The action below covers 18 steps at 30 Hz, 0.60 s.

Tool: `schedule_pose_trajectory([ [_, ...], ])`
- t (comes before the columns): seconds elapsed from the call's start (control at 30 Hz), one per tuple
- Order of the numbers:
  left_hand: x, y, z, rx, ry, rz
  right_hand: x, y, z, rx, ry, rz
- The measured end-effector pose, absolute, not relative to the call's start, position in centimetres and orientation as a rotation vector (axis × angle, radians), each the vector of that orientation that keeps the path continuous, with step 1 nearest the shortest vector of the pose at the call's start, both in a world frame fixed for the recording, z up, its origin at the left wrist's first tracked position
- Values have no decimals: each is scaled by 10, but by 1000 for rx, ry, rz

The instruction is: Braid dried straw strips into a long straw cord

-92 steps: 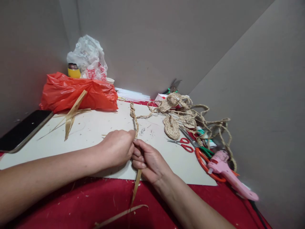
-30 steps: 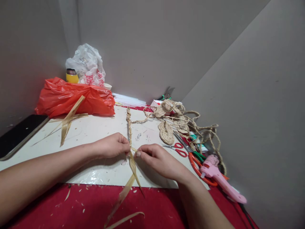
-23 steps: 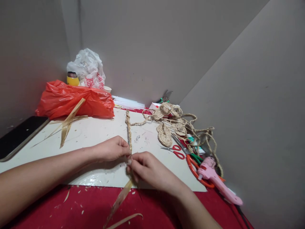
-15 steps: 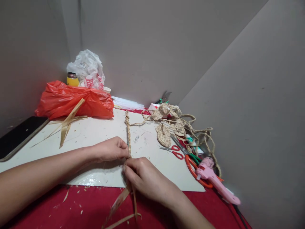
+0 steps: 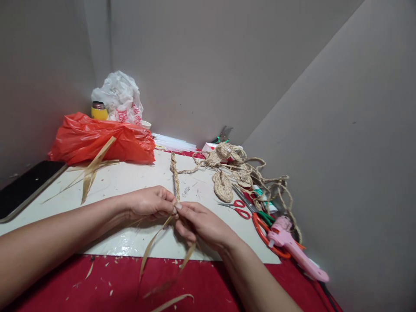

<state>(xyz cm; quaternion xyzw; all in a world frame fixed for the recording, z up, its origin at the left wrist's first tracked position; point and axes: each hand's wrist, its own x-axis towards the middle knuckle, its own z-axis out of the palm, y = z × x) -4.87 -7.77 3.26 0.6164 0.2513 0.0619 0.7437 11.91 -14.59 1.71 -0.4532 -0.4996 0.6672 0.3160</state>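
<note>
A thin braided straw cord (image 5: 175, 177) runs away from me across the white board (image 5: 130, 182). My left hand (image 5: 149, 203) pinches the cord's near end, fingers closed. Touching it fingertip to fingertip, my right hand (image 5: 198, 223) is closed on the loose straw strips (image 5: 149, 247) that hang from the braid's end toward the red cloth (image 5: 123, 281). One strip curves down to the left, another drops below my right palm.
A red plastic bag (image 5: 104, 138), a white bag (image 5: 118, 97) and a yellow jar (image 5: 99, 111) stand at the back left. Spare straw strips (image 5: 92, 169) and a dark phone (image 5: 24, 186) lie left. Right: coiled straw pieces (image 5: 222, 186), red scissors (image 5: 238, 208), pink glue gun (image 5: 297, 249).
My right hand has lifted from below the braid's end up level with my left, fingertips meeting. The loose strips have swung apart, one now curving out to the left.
</note>
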Motion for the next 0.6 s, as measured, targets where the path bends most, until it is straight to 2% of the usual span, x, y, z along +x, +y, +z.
schedule_pose_trajectory([
  [0.17, -49, -77, 29, 1495, 576, 98, 126, -143, 20, -1311, -1462, 1725],
  [0.3, -52, -78, 30, 1865, 670, 106, 125, -140, 17, -1319, -1446, 1747],
  [0.5, -57, -86, 54, 2335, 885, -26, 110, -143, 12, -1488, -1317, 1583],
  [0.6, -56, -98, 67, 2444, 948, -104, 104, -146, 11, -1444, -1215, 1623],
])
